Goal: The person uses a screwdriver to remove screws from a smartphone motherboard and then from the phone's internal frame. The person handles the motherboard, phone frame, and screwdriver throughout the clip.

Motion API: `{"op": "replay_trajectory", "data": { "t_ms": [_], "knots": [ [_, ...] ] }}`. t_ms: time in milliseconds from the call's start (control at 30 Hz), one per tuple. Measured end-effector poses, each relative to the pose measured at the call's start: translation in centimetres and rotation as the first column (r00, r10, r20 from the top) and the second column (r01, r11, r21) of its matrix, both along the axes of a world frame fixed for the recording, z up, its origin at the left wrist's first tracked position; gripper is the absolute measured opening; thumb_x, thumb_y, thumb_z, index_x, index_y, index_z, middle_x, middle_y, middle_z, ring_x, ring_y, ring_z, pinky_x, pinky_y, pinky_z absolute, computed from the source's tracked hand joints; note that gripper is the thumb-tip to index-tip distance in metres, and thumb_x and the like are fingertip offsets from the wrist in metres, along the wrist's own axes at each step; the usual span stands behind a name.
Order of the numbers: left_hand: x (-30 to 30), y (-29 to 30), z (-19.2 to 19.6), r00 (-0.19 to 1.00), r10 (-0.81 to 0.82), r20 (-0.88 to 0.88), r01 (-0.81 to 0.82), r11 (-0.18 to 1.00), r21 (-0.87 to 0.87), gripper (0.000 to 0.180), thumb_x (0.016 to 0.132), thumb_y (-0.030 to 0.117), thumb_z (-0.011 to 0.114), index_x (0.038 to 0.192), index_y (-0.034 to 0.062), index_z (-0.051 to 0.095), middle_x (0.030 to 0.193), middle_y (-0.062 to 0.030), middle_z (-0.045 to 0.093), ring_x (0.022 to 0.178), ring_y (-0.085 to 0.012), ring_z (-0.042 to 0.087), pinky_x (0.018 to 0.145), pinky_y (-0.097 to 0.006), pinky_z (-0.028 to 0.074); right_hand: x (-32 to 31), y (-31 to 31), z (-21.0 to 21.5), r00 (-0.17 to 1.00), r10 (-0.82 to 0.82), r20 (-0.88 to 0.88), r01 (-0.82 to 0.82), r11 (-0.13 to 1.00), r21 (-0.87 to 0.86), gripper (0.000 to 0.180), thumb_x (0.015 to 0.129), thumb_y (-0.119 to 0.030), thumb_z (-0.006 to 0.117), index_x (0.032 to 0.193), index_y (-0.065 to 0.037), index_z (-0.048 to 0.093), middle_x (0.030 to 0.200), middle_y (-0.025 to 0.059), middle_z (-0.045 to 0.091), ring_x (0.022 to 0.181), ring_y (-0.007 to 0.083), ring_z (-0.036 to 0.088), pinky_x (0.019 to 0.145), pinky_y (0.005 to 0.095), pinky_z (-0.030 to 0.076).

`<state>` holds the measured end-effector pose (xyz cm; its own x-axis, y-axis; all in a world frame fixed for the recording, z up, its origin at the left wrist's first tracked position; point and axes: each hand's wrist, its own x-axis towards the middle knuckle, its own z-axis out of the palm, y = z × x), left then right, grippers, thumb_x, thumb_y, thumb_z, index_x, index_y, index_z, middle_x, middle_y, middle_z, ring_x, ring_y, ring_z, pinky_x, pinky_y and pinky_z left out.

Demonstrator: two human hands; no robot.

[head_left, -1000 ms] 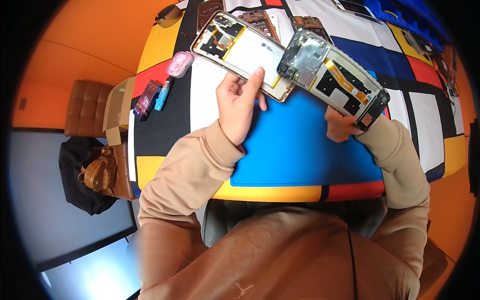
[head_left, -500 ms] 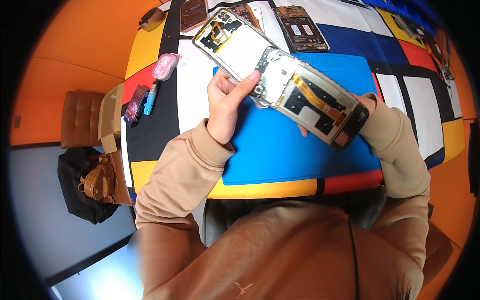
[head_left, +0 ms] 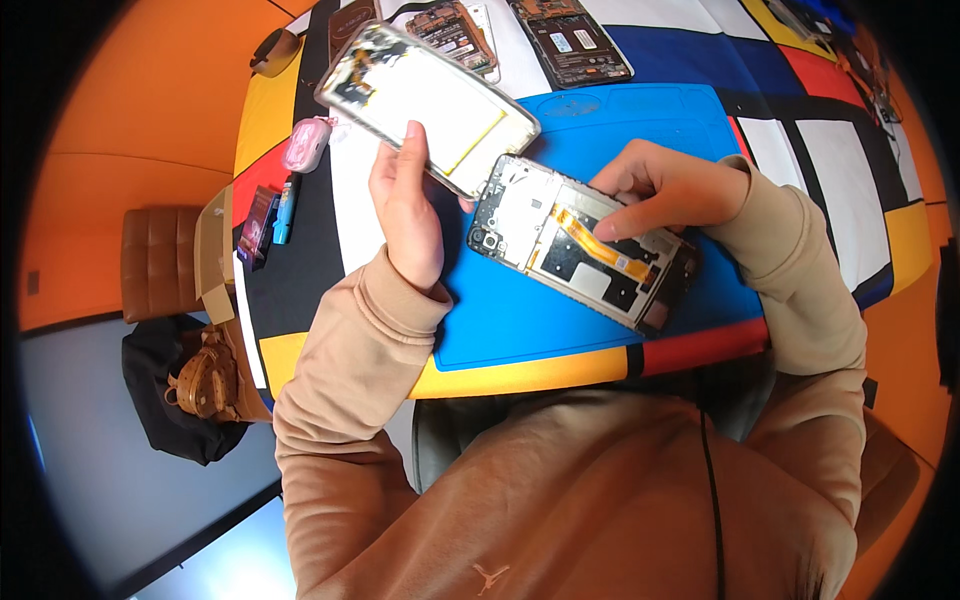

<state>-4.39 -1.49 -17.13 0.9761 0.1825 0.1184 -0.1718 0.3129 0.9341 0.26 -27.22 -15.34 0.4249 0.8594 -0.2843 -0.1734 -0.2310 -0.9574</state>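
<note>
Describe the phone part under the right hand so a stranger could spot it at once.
Start at the blue mat; over it, the right hand lies across an opened phone frame with a camera cluster at its lower left corner. Unlike the phone shell in the left hand, it has a long orange ribbon cable.

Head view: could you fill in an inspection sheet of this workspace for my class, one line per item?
Surface: blue mat on a colour-block tablecloth.
Job's things: pale opened phone body; dark-ended phone frame with an orange ribbon.
Clutter: pink case, blue tube, small dark box at left; opened dark phone beyond the mat.
Hands: left hand grips the pale body; right hand has its thumb on the frame, firmness unclear.
Cables: black cord down the person's front; upper-right tangle unclear.
Surroundings: brown padded chair, cardboard box, brown backpack.
</note>
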Motion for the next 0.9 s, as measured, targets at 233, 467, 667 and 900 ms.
{"op": "replay_trajectory", "data": {
  "t_ms": [233,467,667,900],
  "knots": [
    [0.2,0.6,0.1,0.97,0.179,0.166,-0.187,0.982,0.031,0.036,0.106,0.032,0.043,0.121,0.0011,0.054,0.1,-0.0107,0.068,0.079,-0.0196,0.066,0.059,-0.033,0.049,-0.1,0.5,0.7,0.994,-0.05,0.095,0.058,0.995,-0.077,0.041,0.087,-0.027,0.078,0.114,0.002,0.069,0.066,-0.005,0.053,0.053,0.001,0.041,0.045,0.0207,0.028],
    [0.1,0.5,0.0,0.988,0.143,0.049,-0.144,0.989,0.025,0.033,0.102,0.026,0.054,0.114,-0.004,0.059,0.104,-0.008,0.067,0.084,-0.0123,0.064,0.074,-0.025,0.05,-0.9,1.1,1.3,0.98,-0.068,0.186,0.11,0.968,-0.227,0.048,0.093,-0.039,0.068,0.064,-0.002,0.06,0.053,-0.0023,0.05,0.046,0.0076,0.037,0.045,0.0255,0.03],
    [-1.3,0.0,0.4,0.977,-0.212,0.021,0.21,0.975,0.07,0.026,0.099,0.017,0.061,0.111,-0.005,0.065,0.1,-0.0095,0.071,0.085,-0.0109,0.066,0.075,-0.023,0.052,-1.3,1.4,0.7,0.522,-0.397,0.755,0.385,0.9,0.206,0.026,0.092,-0.026,0.071,0.086,-0.003,0.063,0.053,0.0017,0.047,0.049,0.006,0.038,0.046,0.0246,0.029],
    [-2.1,-0.6,1.2,0.94,-0.339,-0.019,0.323,0.874,0.363,0.024,0.096,0.018,0.067,0.102,-0.0048,0.071,0.086,-0.0094,0.072,0.071,-0.0093,0.065,0.064,-0.022,0.051,-2.2,1.5,-0.2,0.345,-0.291,0.892,0.196,0.952,0.235,0.096,0.071,-0.024,0.089,0.149,-0.009,0.035,0.056,0.0,0.04,0.047,0.0125,0.041,0.047,0.0248,0.034]
  ]
}}
